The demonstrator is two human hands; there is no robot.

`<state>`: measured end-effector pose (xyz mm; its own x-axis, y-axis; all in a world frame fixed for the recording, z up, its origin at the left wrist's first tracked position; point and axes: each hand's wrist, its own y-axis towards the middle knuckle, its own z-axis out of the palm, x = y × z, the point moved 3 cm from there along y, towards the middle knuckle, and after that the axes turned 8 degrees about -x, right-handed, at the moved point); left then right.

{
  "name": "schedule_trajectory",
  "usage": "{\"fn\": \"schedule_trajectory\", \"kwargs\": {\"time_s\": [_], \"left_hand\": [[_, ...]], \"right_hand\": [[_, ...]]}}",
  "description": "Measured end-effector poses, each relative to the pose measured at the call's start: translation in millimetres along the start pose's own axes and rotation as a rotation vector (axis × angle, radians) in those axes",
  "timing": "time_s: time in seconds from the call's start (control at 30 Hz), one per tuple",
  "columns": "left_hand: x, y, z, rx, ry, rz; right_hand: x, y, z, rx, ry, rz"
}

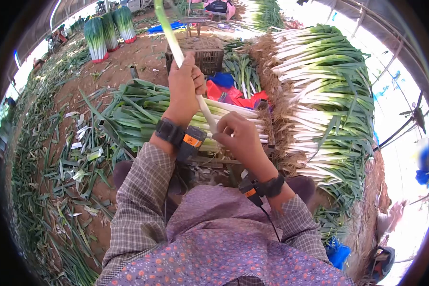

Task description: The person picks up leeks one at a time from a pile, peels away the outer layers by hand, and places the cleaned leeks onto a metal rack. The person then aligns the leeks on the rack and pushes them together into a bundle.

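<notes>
My left hand (185, 90) is wrapped round the white shaft of a long green onion (169, 31), which slants up and away from me. At the onion's lower end, my right hand (240, 138) has its fingers curled and pinched against the stalk. Its root tip is partly hidden by those fingers. Beneath both hands, a bundle of green onions (143, 107) lies across a metal-framed rack, leaves to the left and white stems to the right.
On the right rises a big pile of green onions (314, 100), roots facing inward. A brown plastic crate (207, 57) stands ahead, near red and blue plastic bags (233, 93). Upright tied bundles (96, 40) stand at the far left. Leaf scraps (83, 138) litter the soil.
</notes>
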<state>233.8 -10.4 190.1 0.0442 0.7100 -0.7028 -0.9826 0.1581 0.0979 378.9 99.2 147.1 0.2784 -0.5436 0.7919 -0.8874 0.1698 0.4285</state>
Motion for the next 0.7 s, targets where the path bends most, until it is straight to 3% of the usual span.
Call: {"fn": "schedule_trajectory", "kwargs": {"time_s": [0.13, 0.27, 0.37, 0.43, 0.53, 0.63, 0.67, 0.7], "left_hand": [[-19, 20, -10, -0.106, -0.023, 0.062], [-43, 35, -32, -0.068, -0.223, 0.086], [-37, 39, -41, -0.097, -0.349, 0.003], [-25, 36, -46, -0.080, -0.438, -0.084], [-2, 40, -50, -0.043, -0.561, -0.199], [-4, 52, -76, -0.043, -0.508, -0.184], [-8, 54, -86, -0.157, -0.360, -0.070], [-10, 53, -95, -0.250, -0.301, -0.031]], "right_hand": [[-10, -24, -9, 0.115, -0.176, -0.226], [-107, -77, -19, 0.244, -0.384, -0.264], [-77, -54, -35, 0.222, -0.108, 0.446], [-40, -32, -34, 0.120, 0.259, 0.476], [-26, -17, -12, 0.140, 0.780, 0.569], [-23, -37, -23, 0.416, 0.194, 0.367], [-47, -52, -27, 0.549, 0.245, 0.132], [-52, -66, -33, 0.696, 0.167, 0.153]]}}
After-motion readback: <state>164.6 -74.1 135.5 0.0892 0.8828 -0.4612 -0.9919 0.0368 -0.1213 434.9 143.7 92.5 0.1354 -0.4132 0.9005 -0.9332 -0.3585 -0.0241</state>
